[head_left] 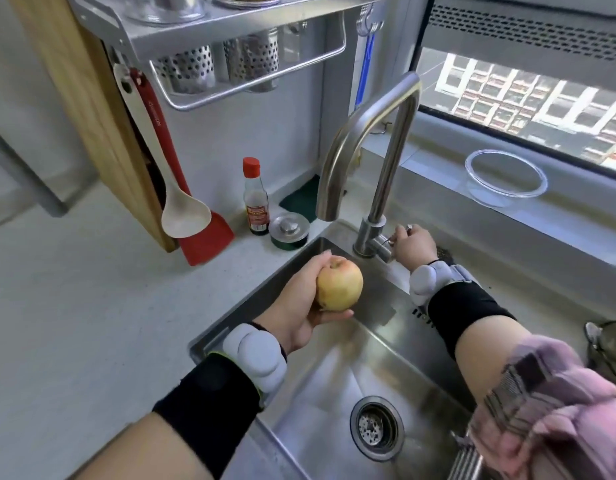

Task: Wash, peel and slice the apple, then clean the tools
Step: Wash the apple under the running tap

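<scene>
A yellow-pink apple (pixel 339 284) is held over the steel sink (pixel 320 382), below the spout of the tall tap (pixel 369 133). My left hand (pixel 299 306) grips the apple from the left, thumb on top and fingers underneath. My right hand (pixel 412 245) reaches behind the tap's base and curls around the small tap lever (pixel 400 233). No water shows under the spout.
A clear glass bowl (pixel 506 176) stands on the window ledge. A sauce bottle (pixel 255 197), a sink plug (pixel 288 230), a red spatula (pixel 206 233) and a white spoon (pixel 182 209) sit by the wall at the left. The drain (pixel 376 427) lies in the basin.
</scene>
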The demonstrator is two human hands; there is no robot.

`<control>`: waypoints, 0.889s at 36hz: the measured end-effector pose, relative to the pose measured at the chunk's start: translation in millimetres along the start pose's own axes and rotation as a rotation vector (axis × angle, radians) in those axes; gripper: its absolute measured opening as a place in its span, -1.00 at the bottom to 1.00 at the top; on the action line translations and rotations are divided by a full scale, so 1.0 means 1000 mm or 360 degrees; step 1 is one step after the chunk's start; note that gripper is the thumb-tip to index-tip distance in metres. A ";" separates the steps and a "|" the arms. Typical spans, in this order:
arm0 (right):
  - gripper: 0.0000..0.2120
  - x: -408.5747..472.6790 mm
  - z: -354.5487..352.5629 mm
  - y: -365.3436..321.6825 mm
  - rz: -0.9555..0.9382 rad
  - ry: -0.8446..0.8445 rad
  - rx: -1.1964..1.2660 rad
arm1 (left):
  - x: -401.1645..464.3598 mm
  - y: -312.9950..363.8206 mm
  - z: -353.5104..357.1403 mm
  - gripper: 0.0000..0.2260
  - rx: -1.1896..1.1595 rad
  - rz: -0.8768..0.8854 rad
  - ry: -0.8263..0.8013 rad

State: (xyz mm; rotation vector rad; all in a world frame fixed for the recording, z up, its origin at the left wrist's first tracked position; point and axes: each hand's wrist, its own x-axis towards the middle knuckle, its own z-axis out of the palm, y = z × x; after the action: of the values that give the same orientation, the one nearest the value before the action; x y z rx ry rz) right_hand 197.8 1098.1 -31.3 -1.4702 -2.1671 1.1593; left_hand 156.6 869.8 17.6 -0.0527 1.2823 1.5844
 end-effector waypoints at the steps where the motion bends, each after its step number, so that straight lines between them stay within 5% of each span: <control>1: -0.65 0.000 0.000 0.000 -0.0003 -0.0002 -0.0010 | 0.000 0.000 0.000 -0.63 -0.0022 -0.0003 0.0006; 23: -0.71 -0.010 0.006 0.012 -0.0035 0.0095 0.0187 | -0.017 0.005 -0.003 -0.81 -0.0059 0.0046 0.0111; 32: -0.76 -0.018 0.005 0.006 0.0201 0.0097 0.0373 | -0.016 0.002 -0.003 -0.79 -0.0063 0.0014 0.0159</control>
State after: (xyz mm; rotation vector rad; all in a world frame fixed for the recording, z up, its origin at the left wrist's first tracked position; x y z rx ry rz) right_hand 206.4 1080.9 -35.5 -1.5339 -1.8495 1.3406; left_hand 160.7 857.0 27.1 -0.1530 1.3295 1.6321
